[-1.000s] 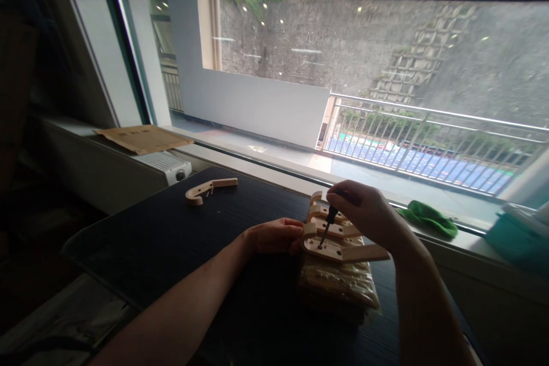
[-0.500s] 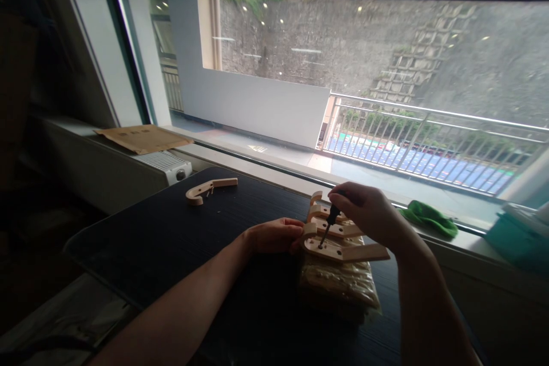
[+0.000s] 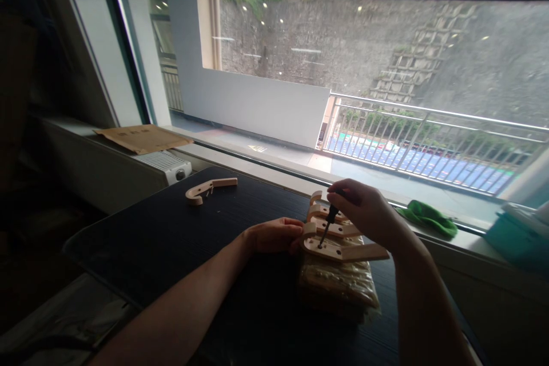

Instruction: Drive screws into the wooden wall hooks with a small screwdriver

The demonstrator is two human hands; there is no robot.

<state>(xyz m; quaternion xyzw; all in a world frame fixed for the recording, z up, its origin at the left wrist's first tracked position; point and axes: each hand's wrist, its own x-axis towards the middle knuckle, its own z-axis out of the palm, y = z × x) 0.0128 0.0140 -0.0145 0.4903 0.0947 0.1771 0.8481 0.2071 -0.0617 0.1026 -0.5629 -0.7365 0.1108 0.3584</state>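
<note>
While our right hand grasps black-handled screwdriver with slim metal shaft, tip stands at dark hole in nearest pale wooden J-shaped hook. Our left hand at hook's curled end; whether fingers pinch it, we cannot tell. Hook lies across brownish block in shiny clear wrap on our black desk, similar hooks behind. Lone pale wooden hook well apart, leftward.

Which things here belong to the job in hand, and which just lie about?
In the job:
screwdriver, held in the right hand
front wooden hook, left hand at its curved end
hooks behind it
wrapped bundle beneath
loose wooden hook, probably

Lying about, apparently:
brown paper packet
green cloth
teal container
</note>
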